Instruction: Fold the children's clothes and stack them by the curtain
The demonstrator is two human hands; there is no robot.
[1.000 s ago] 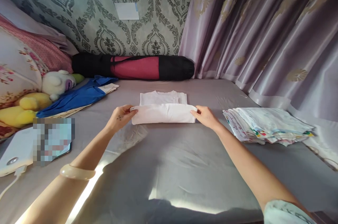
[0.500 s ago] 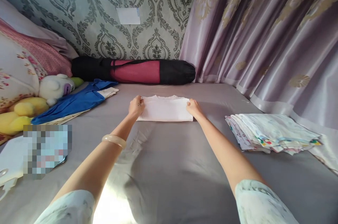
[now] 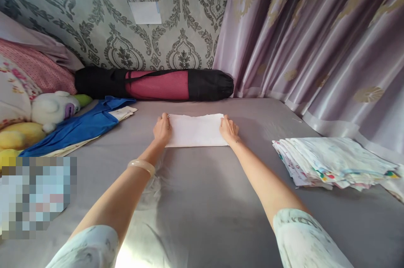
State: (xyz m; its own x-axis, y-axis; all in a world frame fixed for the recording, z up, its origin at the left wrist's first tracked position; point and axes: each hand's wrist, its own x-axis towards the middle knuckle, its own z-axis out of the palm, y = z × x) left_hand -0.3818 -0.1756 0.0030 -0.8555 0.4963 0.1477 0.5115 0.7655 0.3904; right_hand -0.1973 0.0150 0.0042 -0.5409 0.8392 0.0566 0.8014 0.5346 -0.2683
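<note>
A white garment [image 3: 195,131], folded into a flat rectangle, lies on the grey sheet in front of me; its exact kind is hard to make out. My left hand [image 3: 163,129] is closed on its left edge, the fingers curled at the upper corner. At the opposite edge my right hand [image 3: 229,128] grips the right side near the top corner. A pale bangle [image 3: 141,168] circles my left wrist.
To the right sits a stack of folded clothes [image 3: 334,160]. Blue clothing [image 3: 75,123] and plush toys [image 3: 53,108] lie at the left, with a blurred-out item [image 3: 44,196] nearer. A black and red roll bag [image 3: 158,85] runs along the wall, beside the curtain [image 3: 299,49].
The upper edge of the white garment, which had a neckline-like dip, now looks straighter. Both hands remain at its sides, with the right hand's knuckles turned more upward. The view has shifted slightly.
</note>
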